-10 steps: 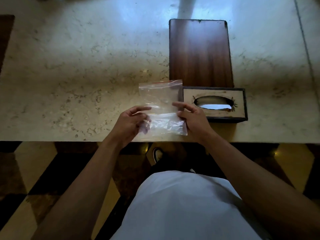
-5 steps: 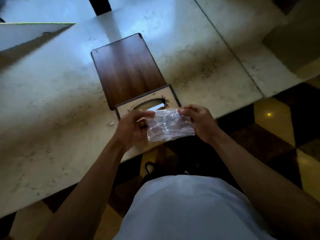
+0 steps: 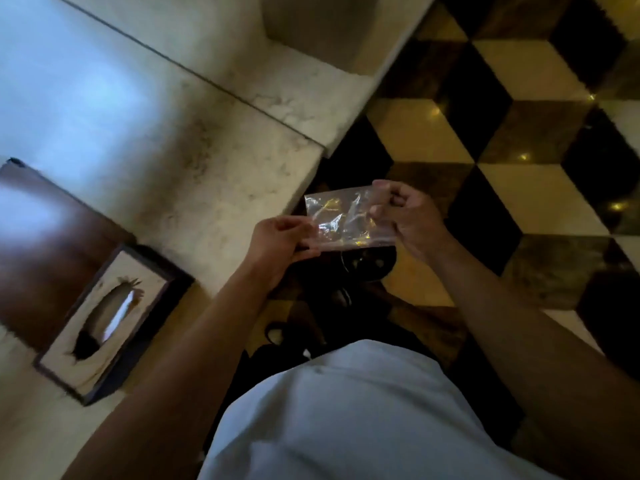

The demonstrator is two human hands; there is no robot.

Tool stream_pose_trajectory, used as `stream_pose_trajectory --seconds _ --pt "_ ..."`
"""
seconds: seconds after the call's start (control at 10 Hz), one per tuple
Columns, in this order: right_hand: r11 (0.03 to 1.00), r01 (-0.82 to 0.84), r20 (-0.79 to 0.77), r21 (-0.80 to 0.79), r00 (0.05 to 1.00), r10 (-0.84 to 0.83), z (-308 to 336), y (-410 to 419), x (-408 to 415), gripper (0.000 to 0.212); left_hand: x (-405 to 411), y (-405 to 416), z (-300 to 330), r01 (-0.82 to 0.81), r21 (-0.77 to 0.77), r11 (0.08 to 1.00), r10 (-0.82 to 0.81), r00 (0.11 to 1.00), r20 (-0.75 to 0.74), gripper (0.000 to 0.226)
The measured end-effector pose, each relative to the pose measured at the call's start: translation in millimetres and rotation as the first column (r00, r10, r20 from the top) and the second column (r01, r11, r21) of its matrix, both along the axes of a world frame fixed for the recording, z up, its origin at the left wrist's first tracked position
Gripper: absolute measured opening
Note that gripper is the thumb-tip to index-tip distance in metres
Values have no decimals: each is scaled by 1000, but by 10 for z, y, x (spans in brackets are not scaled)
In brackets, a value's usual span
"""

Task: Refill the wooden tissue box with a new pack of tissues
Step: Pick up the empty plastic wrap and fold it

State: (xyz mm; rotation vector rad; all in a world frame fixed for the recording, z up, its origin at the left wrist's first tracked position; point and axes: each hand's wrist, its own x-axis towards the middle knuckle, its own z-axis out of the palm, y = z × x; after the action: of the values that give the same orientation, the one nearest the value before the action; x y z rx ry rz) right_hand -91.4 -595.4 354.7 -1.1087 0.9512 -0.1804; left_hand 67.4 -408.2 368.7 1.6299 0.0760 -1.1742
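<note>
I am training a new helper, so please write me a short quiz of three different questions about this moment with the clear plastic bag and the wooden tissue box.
1. True or false: the clear plastic bag is resting on the marble counter.
2. Multiple choice: who holds the bag? A) only the left hand B) only the right hand C) both hands
3. Fill in: something white shows through the oval ____ in the top of the wooden tissue box.

Key
1. False: it is held in the air beyond the counter's edge, over the checkered floor.
2. C: each hand pinches one side.
3. Slot.
</note>
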Motion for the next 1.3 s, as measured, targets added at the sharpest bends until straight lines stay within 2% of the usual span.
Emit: stream_pose_trajectory --seconds 0.1,0.2,0.4,0.5,0.6,0.7,0.9,1.0,1.1,1.3 --pt "988 156 -145 12 978 -152 -327 -264 -465 35 -132 -598 -234 167 75 983 -171 984 54 5" --pt "973 231 -217 17 951 -222 -619 -294 -714 20 -240 -911 -466 264 125 956 -274 960 65 14" --pt "979 200 -434 -31 880 -193 -1593 -322 -832 17 -295 -1372 -1439 519 244 819 -489 854 -178 11" --pt "981 184 -495 63 859 -129 -2475 -379 -811 10 -286 -1500 -2385 609 371 701 -601 785 -153 12" --pt "968 224 -551 109 824 -129 -3100 -442 -753 5 -269 -1593 -3036 608 445 657 -654 754 -64 7" --pt "963 238 -594 130 796 -117 -3832 -517 -655 8 -208 -1666 -3851 624 524 580 -726 688 -15 5" --pt "984 105 -649 143 761 12 -4869 -649 -651 7 -272 -1884 -4933 680 534 503 -773 630 -74 31" --pt "994 31 -711 108 701 55 -5138 -683 -690 14 -328 -1942 -5361 679 539 499 -760 642 -104 39" --pt "994 41 -745 98 666 46 -5334 -673 -734 22 -447 -1886 -5585 692 520 501 -711 672 -208 38" --pt "994 -36 -744 99 661 98 -5268 -612 -730 21 -381 -1864 -5547 687 532 496 -728 662 -176 37"
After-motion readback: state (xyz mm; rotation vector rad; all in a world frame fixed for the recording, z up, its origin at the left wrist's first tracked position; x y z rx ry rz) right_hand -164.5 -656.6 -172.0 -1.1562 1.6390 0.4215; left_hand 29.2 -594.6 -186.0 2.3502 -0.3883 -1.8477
